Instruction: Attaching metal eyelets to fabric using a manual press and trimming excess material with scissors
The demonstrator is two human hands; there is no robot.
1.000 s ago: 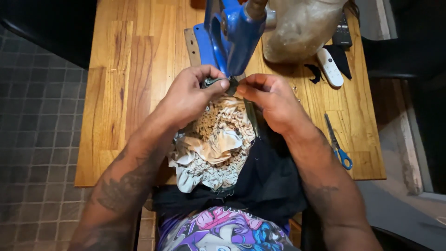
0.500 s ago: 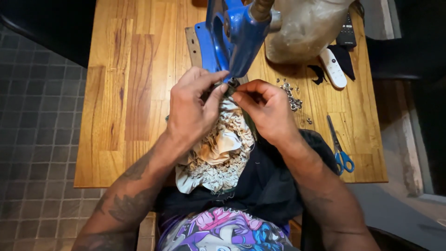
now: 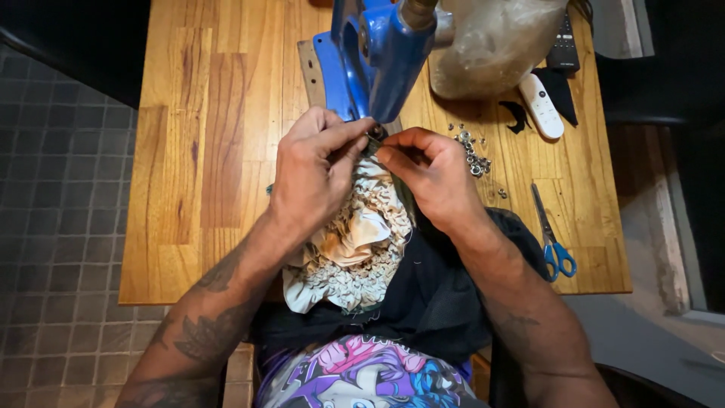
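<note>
Hands pinching ruffled cloth under a blue press

Packages came first to the eye: a large bag of clear, crumpled plastic (image 3: 495,45) lay at the top right of the frame, on the wooden table (image 3: 219,151), just behind the blue press (image 3: 381,57). Its contents could not be told. To the right of the bag a white remote control (image 3: 541,106) lay tilted, with a dark remote (image 3: 563,45) above it at the upper edge and small scraps of black cloth (image 3: 559,91) beside them. A heap of small metal eyelets (image 3: 472,151) was scattered near the centre right, just beside the right hand. Scissors with blue handles (image 3: 551,234) lay at the right side, well apart from the hands, the blades pointing up the frame.

The left hand (image 3: 313,174) was closed in a pinch, thumb and forefinger pressed on the top edge of the ruffled cream cloth (image 3: 355,242), directly under the nose of the press at the upper centre. The right hand (image 3: 430,177) was also nearly closed, fingertips gripping the same edge from the other side, and the two hands almost touched. A small dark metal piece showed between the fingertips, but which hand held it could not be told. The cloth hung down from the hands over the table edge to the lap, on top of a black fabric (image 3: 430,295) in the lower centre.
</note>
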